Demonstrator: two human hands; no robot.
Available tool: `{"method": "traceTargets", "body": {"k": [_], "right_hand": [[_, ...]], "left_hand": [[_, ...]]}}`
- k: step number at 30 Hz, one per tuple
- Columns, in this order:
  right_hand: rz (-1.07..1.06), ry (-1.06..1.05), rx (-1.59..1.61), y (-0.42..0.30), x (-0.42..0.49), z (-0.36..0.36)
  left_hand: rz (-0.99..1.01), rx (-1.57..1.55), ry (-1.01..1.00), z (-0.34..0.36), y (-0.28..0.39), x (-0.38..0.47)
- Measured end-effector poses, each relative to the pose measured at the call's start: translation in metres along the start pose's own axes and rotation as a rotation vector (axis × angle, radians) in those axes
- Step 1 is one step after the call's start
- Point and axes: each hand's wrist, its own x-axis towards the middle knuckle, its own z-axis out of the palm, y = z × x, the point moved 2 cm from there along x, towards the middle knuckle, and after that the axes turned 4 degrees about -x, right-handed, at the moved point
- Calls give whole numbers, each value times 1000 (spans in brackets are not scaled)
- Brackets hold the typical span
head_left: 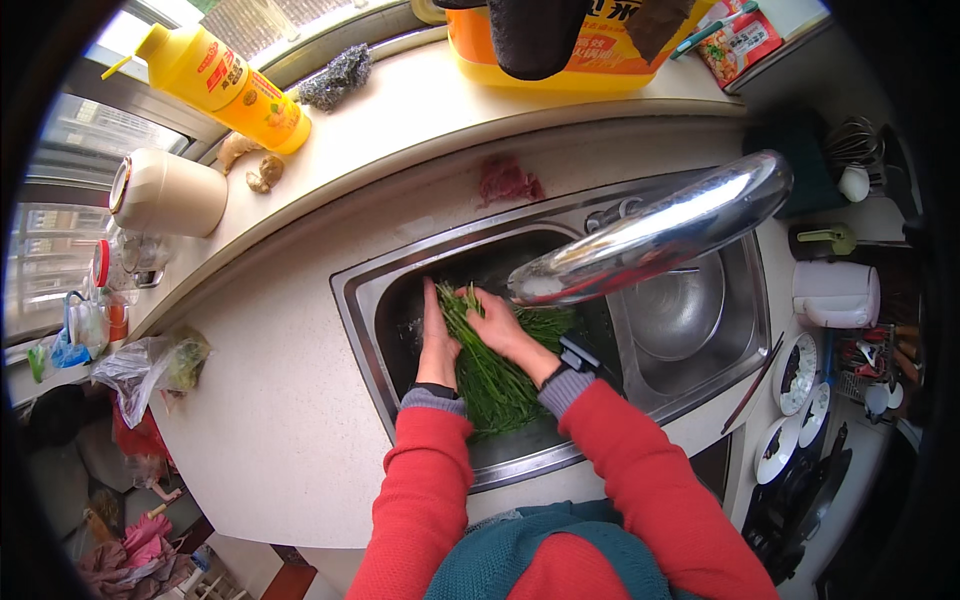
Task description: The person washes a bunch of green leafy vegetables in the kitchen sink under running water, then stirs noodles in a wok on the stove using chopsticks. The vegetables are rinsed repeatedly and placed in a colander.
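Thin leafy greens (495,382) lie in water in the left basin of a stainless steel sink (517,470). My left hand (439,334) rests flat along the left side of the bunch, fingers straight and together, touching the stem ends. On the other side, my right hand (497,321) grips the pale stem ends between thumb and fingers. The chrome faucet (652,232) arches over the sink, its spout end close to my right hand. A metal bowl (679,311) sits in the right basin.
A red cloth (510,180) lies behind the sink. On the raised ledge stand a yellow bottle (225,90), a beige canister (171,193) and a large yellow-orange jug (555,52). Chopsticks (754,384) and several plates (776,450) are at the right. A plastic bag (142,371) lies left.
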Motion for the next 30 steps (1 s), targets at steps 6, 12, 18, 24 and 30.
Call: {"method": "traceTargets", "body": {"k": [6,12,18,24,30], "right_hand": [[-249,151,-360,-41,-46,7],[84,205,-336,-27,-13,-8],[282,276,-376,39,18,-42],[172,290,-430,41,5,-38],[-102,-92,-765,34,-20,-1]], "left_hand": [[59,-30,-70,6,-6,4],[180,299,118,26,-26,-54],[47,393,217,25,-32,-55],[333,1257,500,-5,-4,-18],[277,1542,301,-15,-21,-18]]}}
